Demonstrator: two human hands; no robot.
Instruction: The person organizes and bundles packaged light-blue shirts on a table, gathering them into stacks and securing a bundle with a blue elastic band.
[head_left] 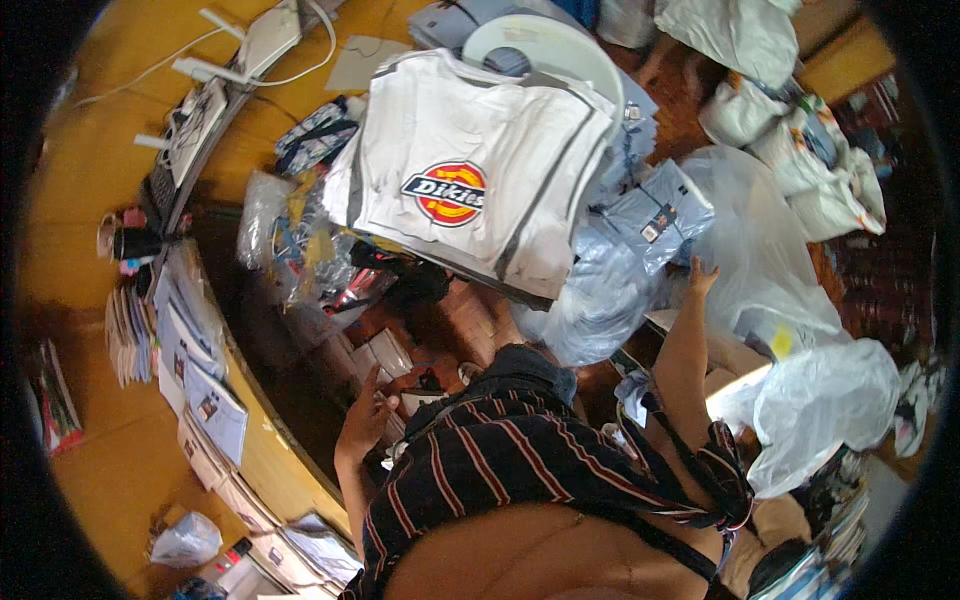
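My left hand [368, 420] hangs low beside my striped shirt, index finger stretched out, holding nothing that I can see. Farther off, my right hand [703, 277] reaches out with its fingers apart. It is nearest to a folded light blue shirt [665, 212] in clear packaging and a large clear plastic bag [765, 260]; whether it touches either I cannot tell. More blue plastic-wrapped packages [600, 295] lie to its left. In front of me, a white garment [480, 140] with dark trim and a red and yellow emblem is spread on a pile.
A white round tub [545, 45] stands behind the white garment. On the left, a curved wooden table [265, 420] carries rows of folded packaged shirts [212, 410]. Crumpled plastic bags [820, 410] and white sacks [755, 45] fill the right. Wrapped goods [300, 240] sit left of the pile.
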